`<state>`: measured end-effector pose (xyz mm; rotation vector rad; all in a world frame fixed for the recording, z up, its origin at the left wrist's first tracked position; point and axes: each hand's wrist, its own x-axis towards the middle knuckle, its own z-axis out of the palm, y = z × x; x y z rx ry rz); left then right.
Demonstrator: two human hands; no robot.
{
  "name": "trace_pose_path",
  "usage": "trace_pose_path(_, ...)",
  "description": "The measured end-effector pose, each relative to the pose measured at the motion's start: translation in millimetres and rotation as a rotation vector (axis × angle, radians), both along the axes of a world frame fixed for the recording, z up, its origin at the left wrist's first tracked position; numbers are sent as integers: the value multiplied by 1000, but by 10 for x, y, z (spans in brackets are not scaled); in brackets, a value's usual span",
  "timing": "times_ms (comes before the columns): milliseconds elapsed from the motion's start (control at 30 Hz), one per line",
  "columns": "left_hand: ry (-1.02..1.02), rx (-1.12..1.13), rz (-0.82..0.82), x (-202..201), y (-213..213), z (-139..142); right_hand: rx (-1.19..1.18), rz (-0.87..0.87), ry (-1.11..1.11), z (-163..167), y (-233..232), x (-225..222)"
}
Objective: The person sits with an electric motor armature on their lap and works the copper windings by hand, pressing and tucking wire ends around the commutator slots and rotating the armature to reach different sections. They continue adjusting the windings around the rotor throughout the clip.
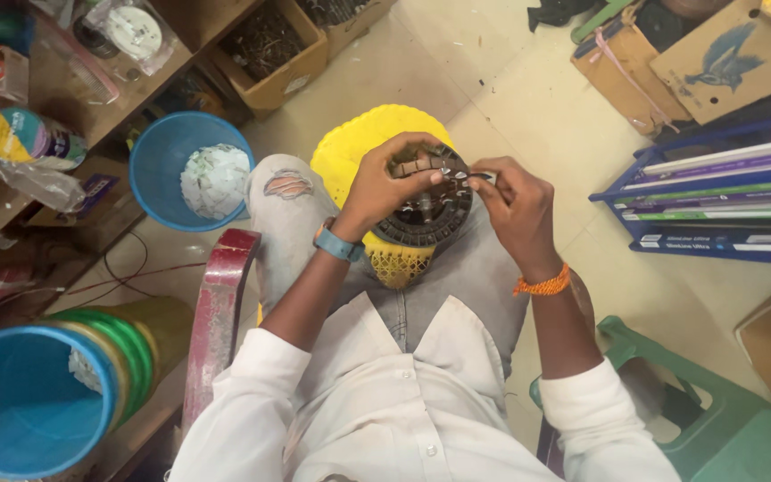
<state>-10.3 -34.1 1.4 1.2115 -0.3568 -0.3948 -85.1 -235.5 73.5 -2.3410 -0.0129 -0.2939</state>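
A round black slotted part [430, 219], like a motor core with a metal hub in its middle, rests on my lap against a yellow plastic basket [363, 143]. My left hand [390, 183] grips its upper left rim, fingers curled over the top. My right hand [510, 201] pinches a small thin piece at the part's upper right edge, fingertips close to those of the left hand. A blue watch is on my left wrist and an orange thread band on my right wrist.
A blue bucket [167, 156] with white scraps stands left of my knee, another blue tub [20, 402] at lower left. Red chair arm [216, 312], green stool [716, 419], blue crate of boxes [716, 196], cardboard boxes [269, 54] and shelves surround me.
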Motion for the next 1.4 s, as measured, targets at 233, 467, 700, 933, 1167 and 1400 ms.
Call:
trace_pose_path(233,-401,464,369,-138,-65,227,-173,111,-133,186,-67,313)
trace_pose_path(467,-410,509,436,-203,-132,257,-267,241,-193,233,20,602)
trace_pose_path(700,273,-76,-5,59,5,84,-358,357,-12,96,84,860)
trace_pose_path(933,513,-356,-183,284,136,-27,-415,453,35,126,189,1107)
trace_pose_path(1167,361,-343,-269,289,146,-110,-244,289,81,281,301,737)
trace_pose_path(1400,245,-233,-253,374,153,-163,-14,186,71,215,487,183)
